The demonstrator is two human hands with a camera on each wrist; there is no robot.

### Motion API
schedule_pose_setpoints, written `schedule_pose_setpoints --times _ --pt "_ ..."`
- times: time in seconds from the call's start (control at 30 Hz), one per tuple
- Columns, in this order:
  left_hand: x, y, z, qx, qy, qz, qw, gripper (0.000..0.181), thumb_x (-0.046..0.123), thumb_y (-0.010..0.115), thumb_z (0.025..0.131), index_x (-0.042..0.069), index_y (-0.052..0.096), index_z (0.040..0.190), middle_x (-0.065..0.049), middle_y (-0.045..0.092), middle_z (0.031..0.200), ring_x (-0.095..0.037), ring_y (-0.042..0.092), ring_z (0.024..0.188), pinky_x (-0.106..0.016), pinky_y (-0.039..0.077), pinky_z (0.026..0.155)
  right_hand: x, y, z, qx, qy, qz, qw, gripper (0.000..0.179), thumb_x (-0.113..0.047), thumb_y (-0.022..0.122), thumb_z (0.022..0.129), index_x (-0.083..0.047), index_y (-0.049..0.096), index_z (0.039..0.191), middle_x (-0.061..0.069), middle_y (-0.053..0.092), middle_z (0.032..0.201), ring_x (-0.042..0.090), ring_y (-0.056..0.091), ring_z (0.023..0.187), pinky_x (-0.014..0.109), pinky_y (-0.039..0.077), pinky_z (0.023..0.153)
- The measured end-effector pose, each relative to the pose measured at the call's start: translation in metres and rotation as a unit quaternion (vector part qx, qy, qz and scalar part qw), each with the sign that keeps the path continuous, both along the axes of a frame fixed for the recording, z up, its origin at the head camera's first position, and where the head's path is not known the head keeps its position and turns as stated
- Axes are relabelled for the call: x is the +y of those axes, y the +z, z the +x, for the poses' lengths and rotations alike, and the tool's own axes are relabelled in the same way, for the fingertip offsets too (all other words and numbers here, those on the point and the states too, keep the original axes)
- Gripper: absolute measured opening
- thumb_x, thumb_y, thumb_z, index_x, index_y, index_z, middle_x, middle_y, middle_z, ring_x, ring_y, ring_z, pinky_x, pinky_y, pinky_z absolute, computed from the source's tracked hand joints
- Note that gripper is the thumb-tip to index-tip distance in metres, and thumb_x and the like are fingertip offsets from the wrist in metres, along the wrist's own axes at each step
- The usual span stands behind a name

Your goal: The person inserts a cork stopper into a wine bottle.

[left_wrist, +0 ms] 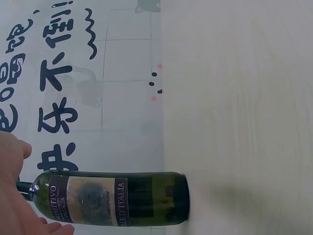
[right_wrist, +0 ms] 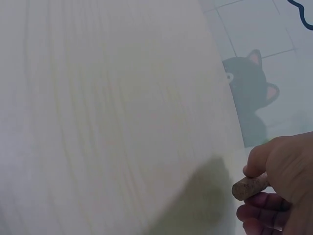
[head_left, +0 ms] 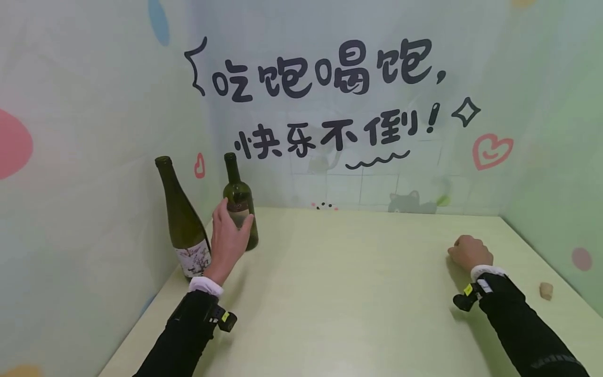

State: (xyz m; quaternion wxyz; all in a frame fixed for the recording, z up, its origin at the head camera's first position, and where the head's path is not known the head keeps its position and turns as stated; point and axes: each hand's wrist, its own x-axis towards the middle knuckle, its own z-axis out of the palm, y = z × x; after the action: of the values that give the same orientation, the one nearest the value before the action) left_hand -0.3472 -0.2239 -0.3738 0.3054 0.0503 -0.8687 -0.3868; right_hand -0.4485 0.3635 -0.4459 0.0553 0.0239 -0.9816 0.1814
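Observation:
A dark green wine bottle [head_left: 253, 230] with a label stands upright at the back left of the table. My left hand [head_left: 229, 233] reaches to its near side, thumb and fingers spread apart. In the left wrist view the wine bottle [left_wrist: 142, 198] appears sideways, its neck partly behind the left hand [left_wrist: 14, 191]; contact is unclear. A taller green bottle [head_left: 181, 220] with a flowered white label stands left of that hand, its base partly hidden by the wrist. At the right, my right hand [head_left: 471, 252] pinches a cork [right_wrist: 248, 187] between thumb and fingers above the table.
A second small cork-coloured piece [head_left: 546, 291] lies near the right edge of the pale table [head_left: 348, 293]. Printed fabric walls [head_left: 301, 183] with dark lettering close off the back and both sides.

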Motion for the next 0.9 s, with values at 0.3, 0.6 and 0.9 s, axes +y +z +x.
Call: schedule_pose_setpoints --times 0.3,0.6,0.9 --pt "-0.012 0.004 -0.011 0.035 -0.014 0.042 0.9984 0.08 0.047 0.055 0.092 0.011 0.017 0.153 -0.014 0.022 0.151 -0.033 0.034 0.133 -0.051 0.03 0.106 -0.011 0.004 0.004 0.04 -0.005 -0.022 0.9989 0.032 -0.019 0.054 0.086 0.01 0.062 0.097 0.017 0.062 0.08 0.025 0.054 0.062 0.037 0.043 0.049" --pt "-0.009 0.019 -0.029 0.054 0.0 0.071 0.996 0.079 0.048 0.052 0.093 0.012 0.016 0.154 -0.015 0.026 0.149 -0.033 0.04 0.128 -0.049 0.034 0.104 -0.025 0.021 0.017 0.115 -0.01 -0.044 0.9924 0.025 -0.018 0.049 0.086 0.003 0.06 0.091 0.015 0.06 0.079 0.025 0.052 0.06 0.036 0.039 0.048" --pt "-0.01 0.033 -0.053 0.064 0.013 0.091 0.9937 0.08 0.049 0.053 0.092 0.012 0.017 0.154 -0.014 0.026 0.15 -0.033 0.037 0.131 -0.049 0.032 0.105 -0.039 0.041 0.027 0.152 -0.006 -0.045 0.9873 0.03 -0.018 0.05 0.088 0.007 0.06 0.102 0.023 0.064 0.094 0.031 0.058 0.069 0.04 0.045 0.051"
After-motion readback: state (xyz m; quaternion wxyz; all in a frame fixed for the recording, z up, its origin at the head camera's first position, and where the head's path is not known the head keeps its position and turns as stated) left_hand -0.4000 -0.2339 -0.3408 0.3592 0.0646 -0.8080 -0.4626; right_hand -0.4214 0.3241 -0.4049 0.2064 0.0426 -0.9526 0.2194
